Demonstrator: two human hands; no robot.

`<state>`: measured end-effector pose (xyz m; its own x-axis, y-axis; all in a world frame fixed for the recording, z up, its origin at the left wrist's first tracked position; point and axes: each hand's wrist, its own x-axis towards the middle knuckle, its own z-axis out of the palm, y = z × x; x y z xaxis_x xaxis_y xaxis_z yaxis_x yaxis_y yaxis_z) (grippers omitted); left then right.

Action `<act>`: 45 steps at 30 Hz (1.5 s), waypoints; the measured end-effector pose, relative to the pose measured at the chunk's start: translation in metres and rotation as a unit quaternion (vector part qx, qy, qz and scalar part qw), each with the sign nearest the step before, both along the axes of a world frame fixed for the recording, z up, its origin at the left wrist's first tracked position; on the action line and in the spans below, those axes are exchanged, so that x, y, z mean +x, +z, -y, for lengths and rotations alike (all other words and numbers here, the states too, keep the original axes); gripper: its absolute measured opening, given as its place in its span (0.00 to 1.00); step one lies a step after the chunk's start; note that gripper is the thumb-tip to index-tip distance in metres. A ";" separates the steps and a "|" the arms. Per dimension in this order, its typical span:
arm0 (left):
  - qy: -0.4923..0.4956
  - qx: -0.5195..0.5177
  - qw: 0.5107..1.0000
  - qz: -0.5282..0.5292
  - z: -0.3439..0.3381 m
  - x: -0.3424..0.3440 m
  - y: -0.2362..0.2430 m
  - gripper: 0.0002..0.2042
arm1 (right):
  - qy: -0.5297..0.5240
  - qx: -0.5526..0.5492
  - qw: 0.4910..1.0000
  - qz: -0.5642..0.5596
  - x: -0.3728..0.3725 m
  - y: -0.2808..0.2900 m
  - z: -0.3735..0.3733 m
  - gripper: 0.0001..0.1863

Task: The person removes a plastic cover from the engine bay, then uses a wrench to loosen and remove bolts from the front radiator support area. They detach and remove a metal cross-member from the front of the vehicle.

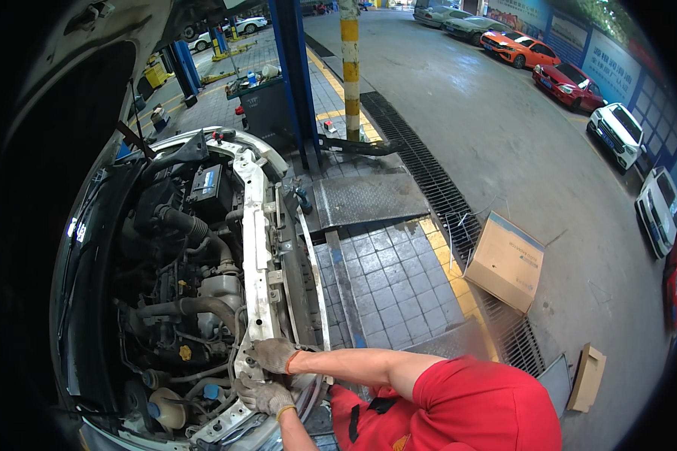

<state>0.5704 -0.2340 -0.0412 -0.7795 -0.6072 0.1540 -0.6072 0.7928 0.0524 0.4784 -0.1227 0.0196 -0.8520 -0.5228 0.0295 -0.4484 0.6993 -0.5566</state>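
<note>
Your gloved right hand, left hand near it, on the white crossbar — spread or pinching, cannot tell

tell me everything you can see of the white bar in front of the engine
The white bar looks like painted metal, scuffed and dirty, with several holes and brackets. It runs lengthwise in front of the exposed engine. The gloved right hand and left hand are at its near part, partly hiding it.
</note>
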 end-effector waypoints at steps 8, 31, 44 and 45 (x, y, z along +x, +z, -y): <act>-0.096 -0.049 0.992 -0.060 0.025 0.003 -0.041 0.30 | 0.089 0.011 0.995 -0.050 0.032 -0.002 0.019 0.16; -0.058 0.031 0.995 -0.071 0.007 0.005 0.009 0.41 | 0.009 0.021 0.999 -0.024 0.009 -0.016 0.029 0.15; -0.004 0.023 0.999 0.022 0.004 -0.004 0.012 0.40 | -0.022 0.021 0.999 0.026 -0.008 -0.027 0.020 0.17; -0.022 0.022 1.000 0.002 0.004 -0.002 0.014 0.41 | -0.030 0.031 0.999 0.016 -0.010 -0.027 0.021 0.14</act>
